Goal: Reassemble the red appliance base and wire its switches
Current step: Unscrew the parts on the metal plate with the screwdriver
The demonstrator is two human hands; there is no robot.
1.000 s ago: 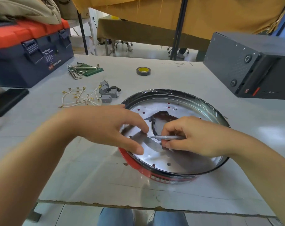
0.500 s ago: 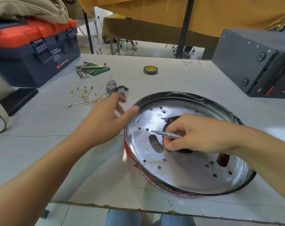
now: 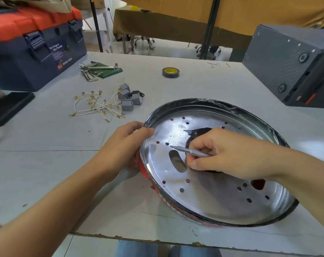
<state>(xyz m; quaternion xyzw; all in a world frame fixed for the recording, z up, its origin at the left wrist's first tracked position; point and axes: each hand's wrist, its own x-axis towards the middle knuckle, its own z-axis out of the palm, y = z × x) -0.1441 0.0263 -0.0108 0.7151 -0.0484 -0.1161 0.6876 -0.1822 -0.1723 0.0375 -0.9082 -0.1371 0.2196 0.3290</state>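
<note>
The red appliance base lies on the table with its shiny perforated metal plate facing up. My left hand grips the base's left rim, thumb over the edge. My right hand rests over the plate's centre opening and holds a thin silver screwdriver pointing left. Several grey switches and white wires with brass terminals lie on the table beyond the left hand.
A blue and orange toolbox stands at the back left, with hex keys on a green pouch beside it. A tape roll lies at the back centre. A dark grey case sits at the right. A black flat object is far left.
My left hand left the plate, reached out toward the switches, then came back to grip the base's left rim. The right hand keeps the screwdriver over the centre.
</note>
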